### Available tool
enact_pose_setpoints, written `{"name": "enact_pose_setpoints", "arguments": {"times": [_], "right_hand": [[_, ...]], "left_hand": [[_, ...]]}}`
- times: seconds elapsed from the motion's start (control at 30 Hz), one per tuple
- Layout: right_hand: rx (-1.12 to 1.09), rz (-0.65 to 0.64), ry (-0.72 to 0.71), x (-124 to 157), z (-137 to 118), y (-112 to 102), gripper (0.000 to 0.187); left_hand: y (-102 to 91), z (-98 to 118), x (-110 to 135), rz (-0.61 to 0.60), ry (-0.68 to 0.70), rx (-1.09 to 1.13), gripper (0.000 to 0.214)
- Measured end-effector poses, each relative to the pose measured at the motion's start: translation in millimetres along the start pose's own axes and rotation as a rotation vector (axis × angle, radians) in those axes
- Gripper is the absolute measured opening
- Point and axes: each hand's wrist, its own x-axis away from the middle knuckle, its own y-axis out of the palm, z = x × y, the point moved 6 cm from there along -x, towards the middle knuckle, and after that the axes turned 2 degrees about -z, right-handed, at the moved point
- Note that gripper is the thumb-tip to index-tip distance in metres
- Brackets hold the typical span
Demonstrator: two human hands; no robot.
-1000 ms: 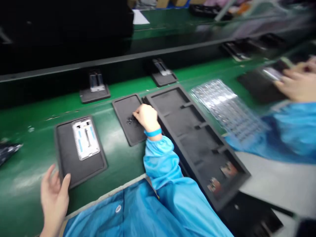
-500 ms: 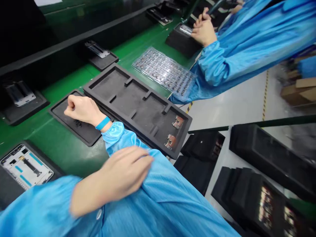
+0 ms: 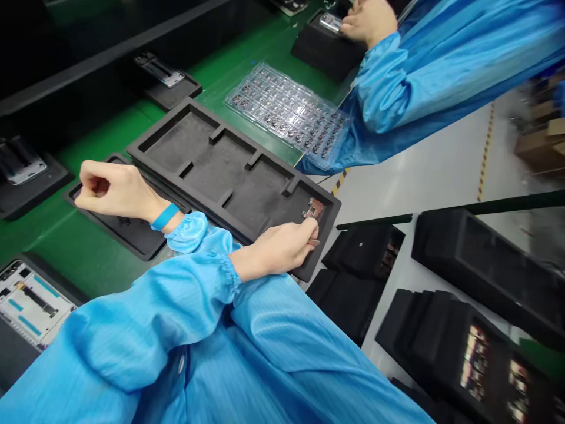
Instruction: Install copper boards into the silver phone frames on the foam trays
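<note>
Okay, two small copper parts (image 3: 314, 208) are at the far end of a long black foam tray (image 3: 212, 171). The top one sits in plain view. The lower copper part (image 3: 313, 242) is at the tray's edge, mostly under the left hand (image 3: 280, 250), and only a bit of it pokes out past the fingers (image 3: 305, 231). The left hand's grip is closed, with the fingers curled in on that part, so it looks held, but the hand hides most of it. The left arm crosses over the right arm to reach there.

The right hand (image 3: 115, 189) is curled into a fist, with a blue band (image 3: 165, 217) on the wrist. Its grip is shut, and nothing shows inside it. It is over a flat black mat (image 3: 128, 238) next to the foam tray.

The step in hand looks like taking the copper parts from the tray. The next move calls for a firm pinch and a slow lift, as the part is small.

Both trays sit on a green table (image 3: 101, 265). Just past the foam tray is a clear plastic tray (image 3: 286, 115) with rows of tiny parts. Beyond it, a co-worker's hand (image 3: 368, 20) rests near a black block (image 3: 324, 47).
</note>
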Motion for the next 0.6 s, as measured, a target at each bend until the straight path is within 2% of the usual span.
{"name": "enact_pose_setpoints", "arguments": {"times": [0.1, 0.17, 0.23, 0.3, 0.4, 0.5, 0.6], "right_hand": [[-0.094, 0.035, -0.051, 4, -3, 1, 0.021], [-0.142, 0.033, -0.08, 7, -4, 1, 0.019], [-0.167, -0.004, -0.096, 10, -3, 3, 0.017], [-0.199, -0.026, -0.107, 13, -2, 7, 0.014], [-0.333, -0.047, -0.068, 17, 0, 15, 0.011], [-0.438, -0.081, 0.096, 24, 5, 30, 0.013], [-0.509, -0.15, 0.219, 34, 6, 52, 0.018]], "left_hand": [[-29.6, 0, 39, 0.243, -0.017, 0.494, 0.011], [-49.7, -5, 79, 0.377, -0.108, 0.751, 0.011], [-66.0, -10, 126, 0.454, -0.224, 0.901, 0.012], [-79.1, -18, 180, 0.541, -0.338, 0.899, 0.017], [-86.6, -33, 264, 0.755, -0.543, 0.771, 0.026], [-76.7, -51, 340, 1.019, -0.764, 0.748, 0.042], [-67.2, -64, 394, 1.247, -0.868, 0.766, 0.041]]}}
